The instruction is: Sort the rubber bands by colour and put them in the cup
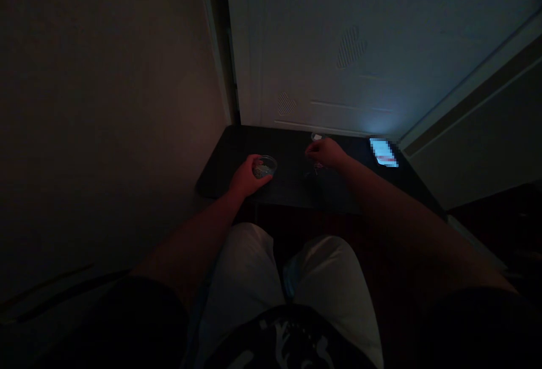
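My left hand (247, 177) is wrapped around the side of a small clear round container (265, 167) that stands on the dark table. Something small lies inside the container, too dim to name. Over the table to the right, my right hand (325, 153) has its fingertips pinched together; whatever is between them is too small to make out. Just behind that hand sits another small round dish (317, 136) with something white in it. Below the right fingers are a few tiny pinkish bits (318, 166), hard to tell in the low light.
A lit phone (383, 152) lies at the right end of the dark table (288, 188). A white door (296, 47) with heart patterns rises directly behind the table, and a wall (127, 75) stands on the left. My knees are close to the front edge.
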Demonstrator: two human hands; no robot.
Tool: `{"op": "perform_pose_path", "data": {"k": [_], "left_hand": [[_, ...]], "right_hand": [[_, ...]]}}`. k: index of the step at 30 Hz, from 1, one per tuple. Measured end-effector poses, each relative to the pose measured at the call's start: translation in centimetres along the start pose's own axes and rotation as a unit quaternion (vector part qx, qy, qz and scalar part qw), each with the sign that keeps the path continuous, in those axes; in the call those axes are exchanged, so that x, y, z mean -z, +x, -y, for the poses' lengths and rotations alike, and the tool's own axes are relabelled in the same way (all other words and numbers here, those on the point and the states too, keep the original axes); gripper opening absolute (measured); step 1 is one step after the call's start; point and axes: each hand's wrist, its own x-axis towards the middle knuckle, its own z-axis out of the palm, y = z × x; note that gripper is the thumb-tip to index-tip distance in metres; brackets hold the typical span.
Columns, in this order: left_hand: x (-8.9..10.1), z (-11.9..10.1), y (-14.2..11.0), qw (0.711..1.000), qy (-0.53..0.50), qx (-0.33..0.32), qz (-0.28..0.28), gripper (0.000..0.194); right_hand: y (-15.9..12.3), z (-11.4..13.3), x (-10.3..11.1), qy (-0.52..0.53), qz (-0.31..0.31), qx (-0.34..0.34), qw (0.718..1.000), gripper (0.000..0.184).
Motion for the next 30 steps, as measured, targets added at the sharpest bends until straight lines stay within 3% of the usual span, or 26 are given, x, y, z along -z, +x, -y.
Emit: {"op": "perform_pose_path", "data": {"k": [6,11,15,20,24,27,30], "left_hand": [[0.0,-0.2,-0.1,1.0,-0.005,-0.01,0.011,0.064],[0.0,-0.1,-0.2,1.0,-0.003,-0.011,0.013,0.065],[0.1,-0.2,-0.2,1.0,0.011,0.001,0.009,0.065],[0.0,-0.2,-0.2,1.0,-0.009,0.006,0.013,0.065],[-0.1,-0.1,-0.1,1.0,-0.02,0.004,0.013,0.065],[0.0,-0.2,-0.1,1.0,-0.016,0.007,0.013,0.064],[0.0,-0.2,-0.1,1.0,-0.016,0.011,0.013,0.065]], "right_hand": [[0.9,4.8,0.1,0.087,-0.008,0.059,0.994,0.019],[0.6,10.0,-1.8,0.029,0.054,0.15,0.987,0.015],[0.6,11.3,-2.6,0.021,0.048,0.174,0.983,0.028],[1.5,9.8,-1.1,0.027,0.014,0.156,0.987,0.02],[1.5,6.3,0.2,-0.079,0.019,0.108,0.991,0.018],[0.5,2.9,-0.2,-0.18,0.115,0.041,0.976,0.02],[-1.0,0.8,-1.2,-0.246,0.165,0.053,0.954,0.033]]}}
